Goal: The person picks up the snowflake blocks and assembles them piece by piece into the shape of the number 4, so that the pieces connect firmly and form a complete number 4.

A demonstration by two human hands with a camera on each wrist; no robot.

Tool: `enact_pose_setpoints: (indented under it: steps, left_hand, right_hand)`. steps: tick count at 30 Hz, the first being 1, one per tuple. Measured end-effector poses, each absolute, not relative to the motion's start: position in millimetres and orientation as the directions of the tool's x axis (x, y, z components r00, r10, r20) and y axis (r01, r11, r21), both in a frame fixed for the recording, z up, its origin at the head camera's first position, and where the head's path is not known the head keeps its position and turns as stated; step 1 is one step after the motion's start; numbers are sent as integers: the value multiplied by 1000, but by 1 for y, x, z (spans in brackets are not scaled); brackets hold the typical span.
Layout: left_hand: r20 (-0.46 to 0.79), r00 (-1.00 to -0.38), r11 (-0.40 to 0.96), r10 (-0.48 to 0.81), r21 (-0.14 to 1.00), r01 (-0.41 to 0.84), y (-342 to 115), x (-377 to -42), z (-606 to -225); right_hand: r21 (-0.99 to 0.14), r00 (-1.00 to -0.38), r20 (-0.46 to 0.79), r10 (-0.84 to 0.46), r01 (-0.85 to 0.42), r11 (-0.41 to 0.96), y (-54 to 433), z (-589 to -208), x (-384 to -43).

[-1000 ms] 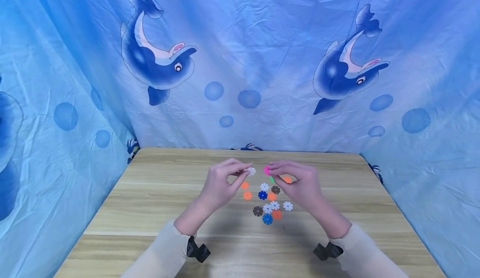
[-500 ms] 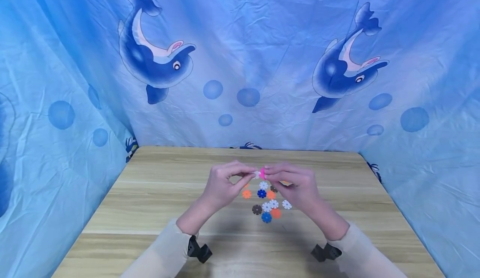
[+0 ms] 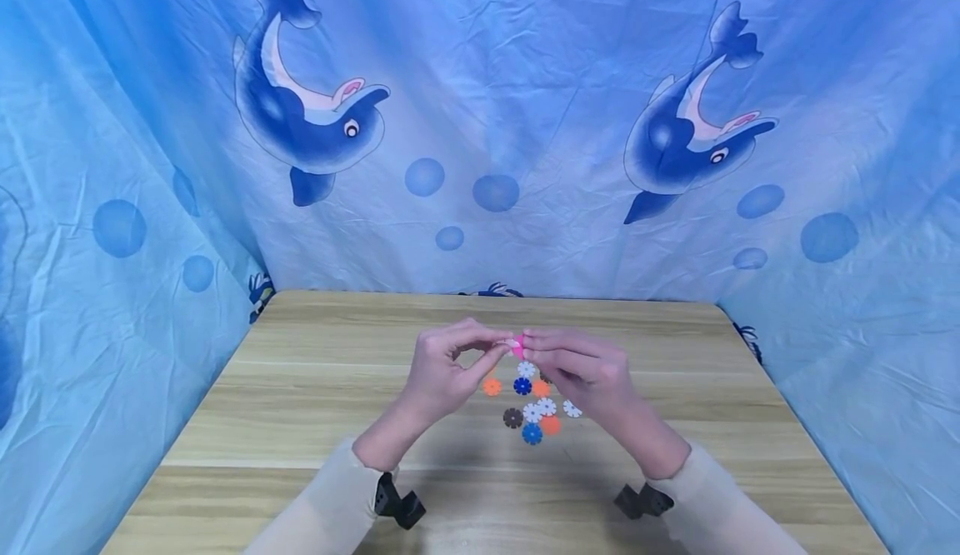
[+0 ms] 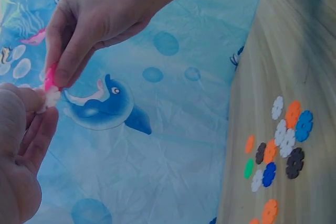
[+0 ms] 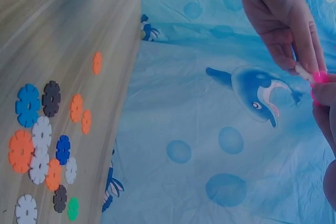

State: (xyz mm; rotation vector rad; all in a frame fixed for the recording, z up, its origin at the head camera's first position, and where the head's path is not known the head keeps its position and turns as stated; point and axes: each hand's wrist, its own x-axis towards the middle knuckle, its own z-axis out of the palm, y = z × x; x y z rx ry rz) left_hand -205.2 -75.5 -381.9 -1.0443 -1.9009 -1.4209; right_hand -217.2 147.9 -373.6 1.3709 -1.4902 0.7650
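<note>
Backdrop's a wrinkly blue curtain [image 3: 525,55], with a cartoon dolphin [image 3: 318,142] printed up around 10 o'clock and a matching dolphin [image 3: 667,147] near 2. There's a round blue bubble [image 3: 120,228] at 9, another bubble [image 3: 829,237] at 3, and a wood-grain tabletop [image 3: 247,422] toward 6.

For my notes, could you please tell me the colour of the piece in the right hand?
The piece is pink, clearest in the left wrist view.
</note>
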Motion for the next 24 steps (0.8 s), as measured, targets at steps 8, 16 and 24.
enact_pose_setpoints:
  steps: [8,16,24]
  left_hand:
    - [639,-738,87,218,740,666,-76,-200,-386]
    - [640,-749,117,172,742,661,-83,-202,-386]
    - [621,-774,111,127,766,633,-91,-202,-382]
  right_hand:
    - [132,55,929,-365,-973,188,147,-378,-222]
    - [-66,-220,919,-327,-903,424,162,-393,-219]
    - [-229,-495,760,-421,-810,540,192,-426,-215]
